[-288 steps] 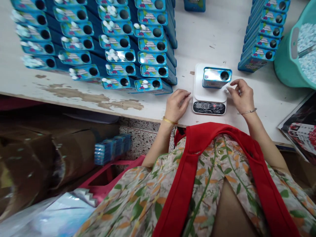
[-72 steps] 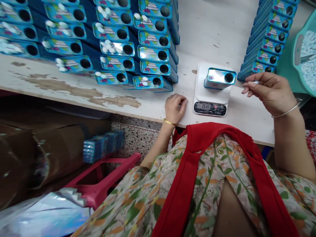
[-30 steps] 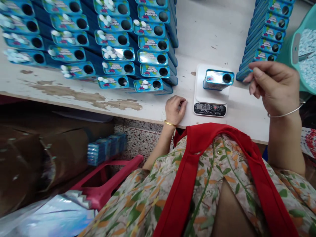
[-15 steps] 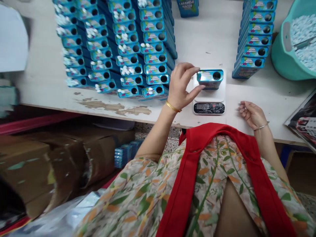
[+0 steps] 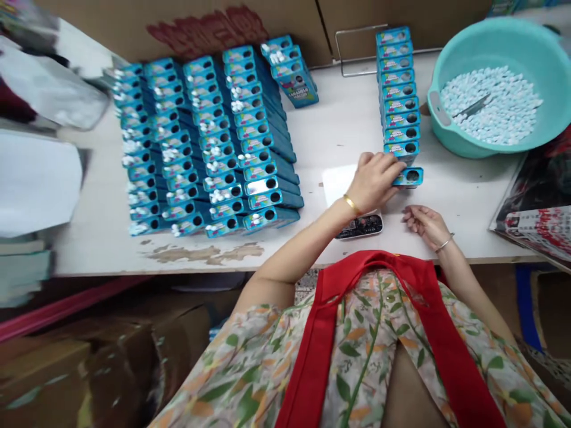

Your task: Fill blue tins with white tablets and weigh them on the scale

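My left hand reaches across the white scale and grips a blue tin with a round hole in its top, held at the near end of the right-hand row of tins. The scale's platform shows bare beside the hand, its dark display at the near edge. My right hand rests on the table just right of the scale, fingers loosely curled, with nothing visible in it.
A large block of blue tins, many with white candies on top, covers the left part of the white table. A teal basin of white candies with a scoop sits at the back right. Printed sheets lie at right, cardboard boxes below.
My left hand has taken the tin off the scale and carried it right to the row's near end. The view has tilted up, showing the basin and the wall behind.
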A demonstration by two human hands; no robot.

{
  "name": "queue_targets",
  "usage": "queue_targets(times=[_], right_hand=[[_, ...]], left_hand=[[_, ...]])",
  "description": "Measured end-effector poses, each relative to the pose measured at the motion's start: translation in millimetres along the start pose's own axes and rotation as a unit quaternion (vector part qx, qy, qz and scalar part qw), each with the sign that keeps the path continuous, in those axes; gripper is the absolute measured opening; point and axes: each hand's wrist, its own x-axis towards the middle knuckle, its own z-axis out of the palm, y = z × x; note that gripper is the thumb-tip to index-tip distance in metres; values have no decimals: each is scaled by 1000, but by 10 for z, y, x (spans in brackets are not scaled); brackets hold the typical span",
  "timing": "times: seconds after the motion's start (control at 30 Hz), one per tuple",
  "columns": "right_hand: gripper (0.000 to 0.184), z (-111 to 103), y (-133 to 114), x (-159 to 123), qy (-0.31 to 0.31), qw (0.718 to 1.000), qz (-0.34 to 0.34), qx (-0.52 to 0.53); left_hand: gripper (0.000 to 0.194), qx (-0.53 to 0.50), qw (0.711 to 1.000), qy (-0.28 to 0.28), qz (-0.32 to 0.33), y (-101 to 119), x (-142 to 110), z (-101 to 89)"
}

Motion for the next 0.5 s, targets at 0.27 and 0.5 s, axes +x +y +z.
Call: queue_targets(times=[0.27, 0.5], right_hand=[[48, -47, 79, -41, 20, 1000, -12, 10], [42, -28, 51, -37, 31, 1000, 0, 1]], left_hand=[[57, 60, 994, 81, -37, -769, 366, -65], [31, 124, 912, 141, -364, -2636, 821, -585]])
